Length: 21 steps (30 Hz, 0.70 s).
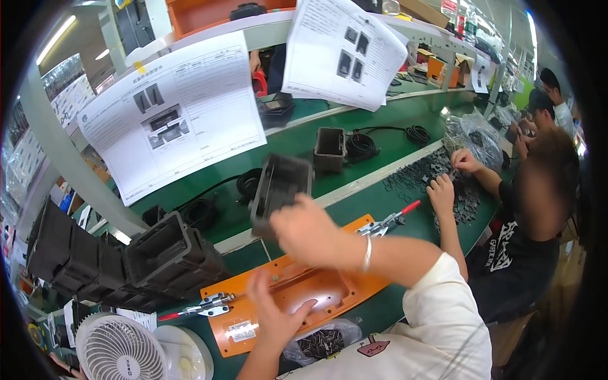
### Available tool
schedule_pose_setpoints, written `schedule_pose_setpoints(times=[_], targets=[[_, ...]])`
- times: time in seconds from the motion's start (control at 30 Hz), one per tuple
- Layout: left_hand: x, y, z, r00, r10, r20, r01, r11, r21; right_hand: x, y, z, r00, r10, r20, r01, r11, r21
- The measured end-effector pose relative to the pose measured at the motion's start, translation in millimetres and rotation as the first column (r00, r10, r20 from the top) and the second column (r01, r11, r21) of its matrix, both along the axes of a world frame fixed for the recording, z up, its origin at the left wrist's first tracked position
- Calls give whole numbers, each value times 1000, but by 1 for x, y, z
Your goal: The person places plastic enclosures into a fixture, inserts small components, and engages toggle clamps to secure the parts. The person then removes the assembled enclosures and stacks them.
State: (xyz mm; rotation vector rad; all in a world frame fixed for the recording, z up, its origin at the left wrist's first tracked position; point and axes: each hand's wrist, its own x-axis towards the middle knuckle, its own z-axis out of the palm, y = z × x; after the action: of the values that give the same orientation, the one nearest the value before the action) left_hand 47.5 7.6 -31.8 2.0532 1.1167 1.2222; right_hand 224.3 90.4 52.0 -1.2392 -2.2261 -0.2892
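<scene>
My right hand point(305, 229), a white band on its wrist, grips a black open-topped plastic box point(288, 180) at its near end. The box is tilted above the far edge of an orange fixture point(373, 282), and motion blurs it a little. My left hand point(277, 316) is over the fixture's left part, fingers spread, holding nothing. Red-handled toggle clamps sit at the fixture's ends: a left clamp point(212, 305) and a right clamp point(387, 221). Just right of my left hand, a plastic bag of screws point(323, 342) lies at the near edge.
Stacked black boxes point(161, 253) stand left, behind a white fan point(120, 348). Another black box point(330, 151) and coiled cable point(361, 145) sit at the back. Printed sheets point(174, 120) hang above. At right, a co-worker point(525, 234) handles small pieces beside a pile of black parts point(453, 183).
</scene>
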Motion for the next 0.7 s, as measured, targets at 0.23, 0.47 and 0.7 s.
schedule_pose_setpoints(times=[0.23, 0.47, 0.7], targets=[[20, -26, -8, 825, 45, 563, -78, 996, 34, -10, -121, 7, 853, 509, -112, -521, 820, -238], [-21, -20, -15, 870, -143, 472, 161, 987, 3, 33, -122, -31, 948, 307, 80, -275, 920, -281], [-26, -17, -22, 995, -63, 72, 53, 989, 138, 28, -119, -48, 957, 290, 20, -263, 892, -368]])
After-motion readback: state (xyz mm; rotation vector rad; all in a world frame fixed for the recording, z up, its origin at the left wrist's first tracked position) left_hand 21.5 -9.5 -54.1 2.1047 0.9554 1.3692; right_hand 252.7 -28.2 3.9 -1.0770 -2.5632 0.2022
